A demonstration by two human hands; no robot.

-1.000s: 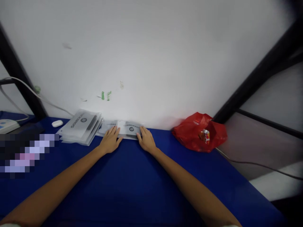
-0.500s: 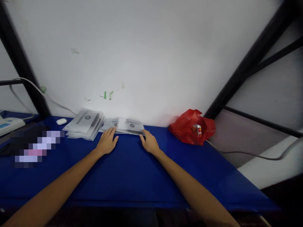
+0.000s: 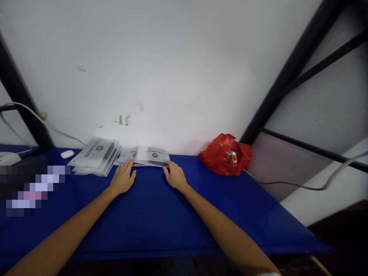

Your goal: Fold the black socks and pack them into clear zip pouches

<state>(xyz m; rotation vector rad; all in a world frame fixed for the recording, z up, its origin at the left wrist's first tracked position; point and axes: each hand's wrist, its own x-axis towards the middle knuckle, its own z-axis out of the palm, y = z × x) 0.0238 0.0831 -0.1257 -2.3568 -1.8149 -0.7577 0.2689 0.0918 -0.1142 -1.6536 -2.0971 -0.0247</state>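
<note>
My left hand (image 3: pixel 123 178) lies flat on the blue table, fingers stretched out, fingertips by the near edge of some flat grey plastic pouches (image 3: pixel 127 153). My right hand (image 3: pixel 175 175) rests open on the table too, its fingertips at the near right corner of a pale printed pouch (image 3: pixel 152 155) that overlaps them. Neither hand grasps anything. Left of my left hand is a taller, uneven stack of frosted plastic pouches (image 3: pixel 96 155) with dark lettering and a round logo.
A red plastic bag (image 3: pixel 225 155) with a shiny wrapper (image 3: pixel 231 158) sits at the right by the wall. A small white case (image 3: pixel 67 154) lies left of the stack. A cable (image 3: pixel 54 129) runs along the wall. Black metal posts (image 3: pixel 276 84) flank the blue table (image 3: pixel 149 218).
The camera view has turned slightly to the right, so everything shifts left in the picture. Both hands keep their places by the pouches.
</note>
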